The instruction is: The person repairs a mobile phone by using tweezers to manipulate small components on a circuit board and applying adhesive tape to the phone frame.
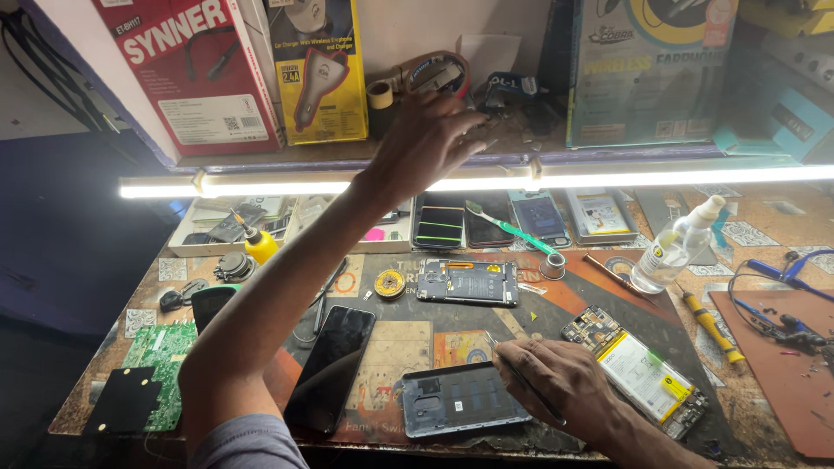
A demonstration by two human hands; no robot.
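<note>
My left hand (430,139) reaches up to the shelf above the light tube, fingers spread over small clutter there, next to a tape roll (380,94). My right hand (556,378) rests on the bench, gripping thin metal tweezers (521,378) beside a grey phone back cover (460,401). An opened phone with a battery (647,373) lies just right of that hand. A black phone (332,365) lies face up to the left. A bare phone frame (469,282) sits in the middle of the mat.
A bright light tube (651,176) runs across. Several phones (486,221) lean behind it. A clear spray bottle (673,252), yellow screwdriver (712,326), green circuit board (161,369), yellow-capped bottle (259,243) and solder reel (389,282) crowd the bench. Boxed goods (321,65) fill the shelf.
</note>
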